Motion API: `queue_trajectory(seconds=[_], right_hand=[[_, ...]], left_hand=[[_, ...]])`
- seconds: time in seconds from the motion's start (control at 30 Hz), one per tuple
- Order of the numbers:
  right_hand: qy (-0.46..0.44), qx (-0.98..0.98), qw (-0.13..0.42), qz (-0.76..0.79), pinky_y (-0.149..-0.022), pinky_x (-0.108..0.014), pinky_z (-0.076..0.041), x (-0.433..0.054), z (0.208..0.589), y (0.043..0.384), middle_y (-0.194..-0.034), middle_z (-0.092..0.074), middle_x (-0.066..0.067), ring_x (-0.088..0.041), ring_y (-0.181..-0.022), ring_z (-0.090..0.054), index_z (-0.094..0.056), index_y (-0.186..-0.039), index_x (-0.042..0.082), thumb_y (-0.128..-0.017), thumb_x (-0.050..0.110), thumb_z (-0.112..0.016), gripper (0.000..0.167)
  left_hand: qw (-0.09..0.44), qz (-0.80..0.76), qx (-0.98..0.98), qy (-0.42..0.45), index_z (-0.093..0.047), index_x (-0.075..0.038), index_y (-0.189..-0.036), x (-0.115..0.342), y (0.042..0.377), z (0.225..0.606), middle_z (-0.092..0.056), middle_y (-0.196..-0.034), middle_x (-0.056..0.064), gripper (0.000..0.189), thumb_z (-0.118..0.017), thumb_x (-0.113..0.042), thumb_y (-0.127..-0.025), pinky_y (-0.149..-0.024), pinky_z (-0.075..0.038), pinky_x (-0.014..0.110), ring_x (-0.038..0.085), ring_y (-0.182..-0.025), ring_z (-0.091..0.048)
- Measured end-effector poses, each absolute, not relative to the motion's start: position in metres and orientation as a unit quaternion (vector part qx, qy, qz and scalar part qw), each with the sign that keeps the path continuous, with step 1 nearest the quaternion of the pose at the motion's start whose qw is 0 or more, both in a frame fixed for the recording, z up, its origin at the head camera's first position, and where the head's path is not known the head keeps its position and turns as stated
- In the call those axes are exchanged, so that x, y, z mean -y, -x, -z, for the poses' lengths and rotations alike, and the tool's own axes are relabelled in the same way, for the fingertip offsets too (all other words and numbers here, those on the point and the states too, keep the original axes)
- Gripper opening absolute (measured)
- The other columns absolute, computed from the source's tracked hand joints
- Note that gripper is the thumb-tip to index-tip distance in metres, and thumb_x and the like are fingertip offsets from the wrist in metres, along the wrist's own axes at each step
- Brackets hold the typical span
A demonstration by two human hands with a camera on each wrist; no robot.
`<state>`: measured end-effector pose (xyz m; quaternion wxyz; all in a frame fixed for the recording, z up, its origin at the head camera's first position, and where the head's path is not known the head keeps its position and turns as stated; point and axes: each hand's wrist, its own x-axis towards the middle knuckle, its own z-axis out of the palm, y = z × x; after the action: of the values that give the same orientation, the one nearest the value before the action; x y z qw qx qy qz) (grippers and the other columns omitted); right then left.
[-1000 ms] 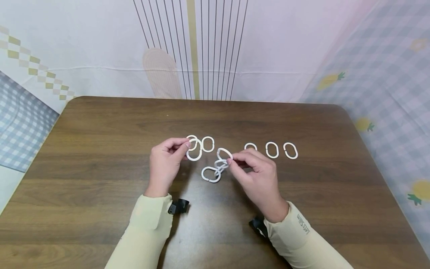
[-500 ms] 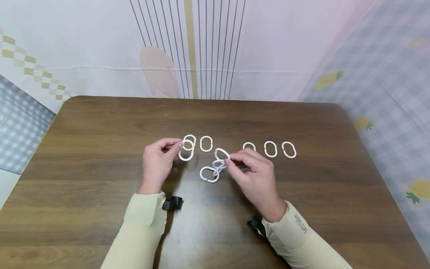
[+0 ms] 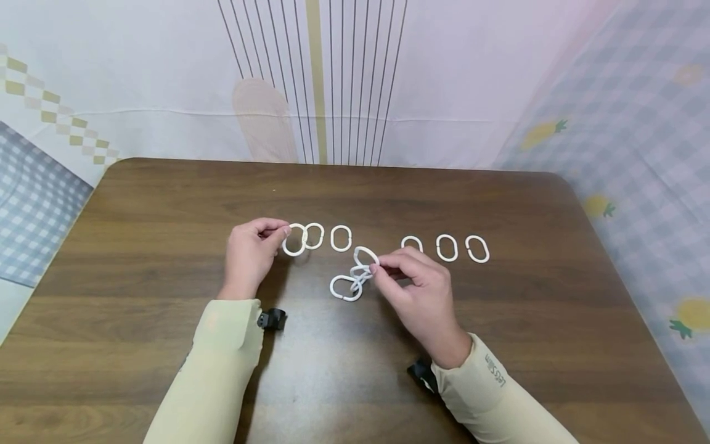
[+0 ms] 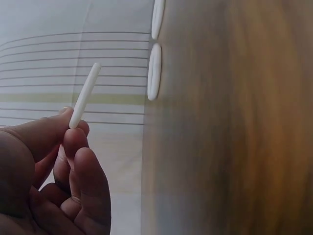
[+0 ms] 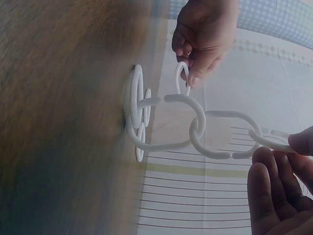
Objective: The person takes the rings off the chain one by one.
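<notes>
My left hand (image 3: 251,258) pinches one white oval shower curtain ring (image 4: 85,95) between thumb and forefinger, just above the table left of centre. In the head view this ring overlaps the edge of a loose ring (image 3: 323,237) beside it. My right hand (image 3: 420,288) pinches the end link of a chain of several such rings (image 5: 196,128), linked through one another. The chain hangs down to the table, where its last ring (image 3: 331,287) lies, as the head view shows. In the right wrist view a small gap shows in some links.
Another loose ring (image 3: 332,238) lies right of the first, at mid-table. Farther right, two rings, one in the middle (image 3: 456,248) and one at the end (image 3: 488,251), lie in a row with a third ring (image 3: 412,237) partly hidden by my right hand. The brown wooden table (image 3: 355,382) meets a patterned cloth (image 3: 444,80) behind.
My left hand has moved left and slightly away with its ring, from in front of the loose rings to their left side. The right hand and chain have hardly moved.
</notes>
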<state>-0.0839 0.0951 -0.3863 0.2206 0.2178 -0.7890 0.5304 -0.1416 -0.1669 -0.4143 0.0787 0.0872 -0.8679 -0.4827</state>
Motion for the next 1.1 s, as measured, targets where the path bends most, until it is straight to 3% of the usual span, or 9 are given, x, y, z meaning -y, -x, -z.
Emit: queue_trajectory(seconds=[0.27,0.5,1.1], right_hand=[[-0.219,0.787,0.226,-0.531,-0.064,-0.017,-0.055,-0.094,0.386,0.084,-0.078,-0.07,-0.001,-0.012,-0.07,-0.063,-0.078,-0.083,0.006,-0.082,-0.004,-0.075,0.011],[-0.219,0.79,0.228,-0.526,-0.064,-0.017,-0.054,-0.094,0.385,0.083,-0.079,-0.07,-0.001,-0.012,-0.071,-0.063,-0.078,-0.083,0.007,-0.082,-0.003,-0.076,0.01],[-0.223,0.79,0.217,-0.528,-0.066,-0.018,-0.056,-0.094,0.386,0.082,-0.08,-0.07,0.0,-0.01,-0.071,-0.064,-0.078,-0.085,0.006,-0.082,-0.004,-0.075,0.011]], left_hand=[[0.062,0.447,0.887,-0.097,-0.079,-0.008,-0.1,0.179,0.149,0.415,-0.073,-0.085,0.009,0.015,-0.072,-0.019,-0.094,-0.06,-0.047,0.019,0.012,-0.07,-0.06],[0.043,0.442,0.889,-0.111,-0.078,-0.007,-0.1,0.185,0.157,0.415,-0.072,-0.081,0.008,0.015,-0.071,-0.02,-0.095,-0.055,-0.046,0.02,0.012,-0.064,-0.062],[-0.004,0.391,0.914,-0.105,-0.078,-0.009,-0.099,0.194,0.168,0.416,-0.073,-0.077,0.004,0.016,-0.068,-0.02,-0.097,-0.066,-0.044,0.03,0.011,-0.066,-0.061]])
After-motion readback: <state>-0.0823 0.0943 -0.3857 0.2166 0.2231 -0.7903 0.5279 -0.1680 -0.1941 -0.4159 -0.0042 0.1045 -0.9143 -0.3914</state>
